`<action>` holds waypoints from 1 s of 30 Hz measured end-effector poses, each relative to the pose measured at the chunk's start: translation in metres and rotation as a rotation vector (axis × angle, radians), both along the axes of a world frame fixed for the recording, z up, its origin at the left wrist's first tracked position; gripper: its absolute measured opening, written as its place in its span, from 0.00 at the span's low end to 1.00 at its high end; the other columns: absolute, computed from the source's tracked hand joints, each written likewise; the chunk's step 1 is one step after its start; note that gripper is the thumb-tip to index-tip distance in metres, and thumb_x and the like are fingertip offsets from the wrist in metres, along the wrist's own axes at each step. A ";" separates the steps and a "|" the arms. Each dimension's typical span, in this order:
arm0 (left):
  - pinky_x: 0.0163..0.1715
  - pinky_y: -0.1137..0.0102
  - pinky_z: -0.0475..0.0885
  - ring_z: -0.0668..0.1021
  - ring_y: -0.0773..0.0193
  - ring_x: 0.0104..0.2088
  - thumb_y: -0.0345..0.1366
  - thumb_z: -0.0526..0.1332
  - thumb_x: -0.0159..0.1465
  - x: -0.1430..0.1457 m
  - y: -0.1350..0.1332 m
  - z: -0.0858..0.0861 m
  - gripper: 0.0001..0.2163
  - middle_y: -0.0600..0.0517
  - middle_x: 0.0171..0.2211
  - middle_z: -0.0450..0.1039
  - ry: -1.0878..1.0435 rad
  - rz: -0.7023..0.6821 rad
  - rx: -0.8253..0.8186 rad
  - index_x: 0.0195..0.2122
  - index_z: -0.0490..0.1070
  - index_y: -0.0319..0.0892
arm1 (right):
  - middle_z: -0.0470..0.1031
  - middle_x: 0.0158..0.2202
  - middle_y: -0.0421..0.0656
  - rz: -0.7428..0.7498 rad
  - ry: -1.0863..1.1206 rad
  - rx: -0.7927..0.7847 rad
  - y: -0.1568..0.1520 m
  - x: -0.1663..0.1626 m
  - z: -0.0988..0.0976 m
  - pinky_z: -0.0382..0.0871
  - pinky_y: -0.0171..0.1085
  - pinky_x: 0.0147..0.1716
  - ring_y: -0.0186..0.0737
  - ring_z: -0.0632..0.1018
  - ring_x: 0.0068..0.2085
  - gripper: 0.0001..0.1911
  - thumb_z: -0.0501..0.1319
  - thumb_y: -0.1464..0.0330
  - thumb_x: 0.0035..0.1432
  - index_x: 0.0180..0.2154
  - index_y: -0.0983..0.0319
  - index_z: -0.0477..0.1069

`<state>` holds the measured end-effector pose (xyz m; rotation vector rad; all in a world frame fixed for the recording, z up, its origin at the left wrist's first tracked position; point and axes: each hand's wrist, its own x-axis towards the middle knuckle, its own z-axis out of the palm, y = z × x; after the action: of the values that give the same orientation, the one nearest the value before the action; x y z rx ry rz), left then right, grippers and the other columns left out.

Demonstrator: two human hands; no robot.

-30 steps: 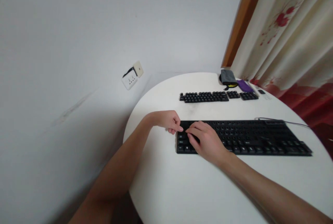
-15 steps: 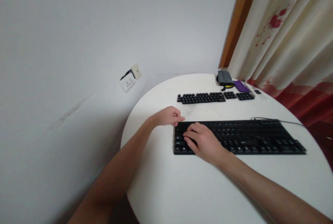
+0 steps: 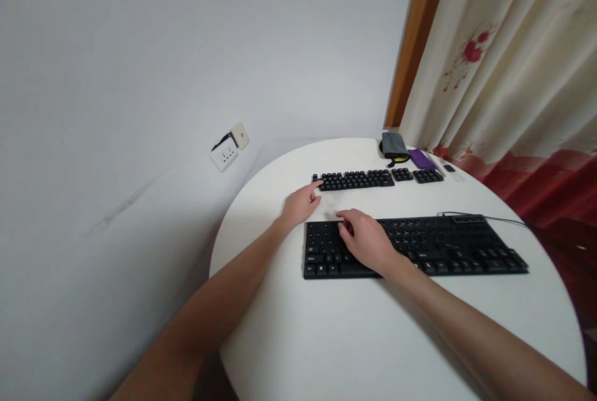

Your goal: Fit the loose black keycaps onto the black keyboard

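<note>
A black wired keyboard [image 3: 448,245] lies across the round white table [image 3: 354,339]. My right hand [image 3: 368,238] rests on its left part, fingers curled and pinched at the top key row; what they grip is hidden. Behind the keyboard sits a row of loose black keycaps [image 3: 359,178] laid out in keyboard order. My left hand [image 3: 302,203] lies on the table just left of that row. Its index finger is stretched out to the row's left end and its thumb is apart below.
At the table's far edge lie a grey pouch [image 3: 392,143], a purple item [image 3: 422,158] and a small black piece [image 3: 449,168]. A curtain [image 3: 504,78] hangs at right. A wall socket [image 3: 227,147] is on the white wall at left.
My left hand left the keyboard's top-left corner and moved back to the left end of the keycap row, uncurling. My right hand shifted up to the top key row. The view turned slightly.
</note>
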<state>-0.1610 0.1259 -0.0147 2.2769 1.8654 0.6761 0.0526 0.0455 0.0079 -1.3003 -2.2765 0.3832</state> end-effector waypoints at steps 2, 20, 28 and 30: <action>0.35 0.72 0.67 0.75 0.65 0.33 0.38 0.57 0.65 0.001 -0.001 0.000 0.23 0.57 0.34 0.75 0.035 -0.002 0.000 0.63 0.63 0.52 | 0.77 0.44 0.47 -0.047 -0.051 -0.018 0.013 -0.006 0.002 0.68 0.38 0.43 0.43 0.77 0.42 0.18 0.53 0.69 0.65 0.55 0.62 0.67; 0.41 0.70 0.70 0.77 0.60 0.42 0.38 0.57 0.67 0.000 -0.003 -0.003 0.18 0.49 0.45 0.72 0.087 -0.008 0.037 0.58 0.70 0.49 | 0.77 0.49 0.49 -0.071 -0.361 -0.053 0.091 -0.040 0.000 0.69 0.41 0.43 0.49 0.78 0.47 0.20 0.51 0.66 0.67 0.57 0.57 0.68; 0.44 0.70 0.70 0.78 0.61 0.42 0.35 0.63 0.64 -0.002 -0.003 0.005 0.06 0.50 0.42 0.78 -0.008 -0.069 0.051 0.37 0.81 0.45 | 0.77 0.43 0.47 0.031 -0.271 0.071 0.088 -0.039 0.002 0.66 0.35 0.39 0.43 0.77 0.44 0.10 0.57 0.68 0.64 0.38 0.61 0.78; 0.40 0.70 0.70 0.79 0.60 0.38 0.36 0.64 0.62 -0.004 -0.004 0.008 0.06 0.50 0.37 0.80 -0.006 -0.047 0.015 0.36 0.81 0.46 | 0.78 0.40 0.46 0.048 -0.257 0.060 0.087 -0.039 0.002 0.66 0.35 0.39 0.43 0.77 0.43 0.08 0.58 0.69 0.62 0.36 0.61 0.77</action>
<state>-0.1646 0.1219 -0.0072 2.3169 1.8045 0.6928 0.0139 0.1323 0.0103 -1.3318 -2.5138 0.1697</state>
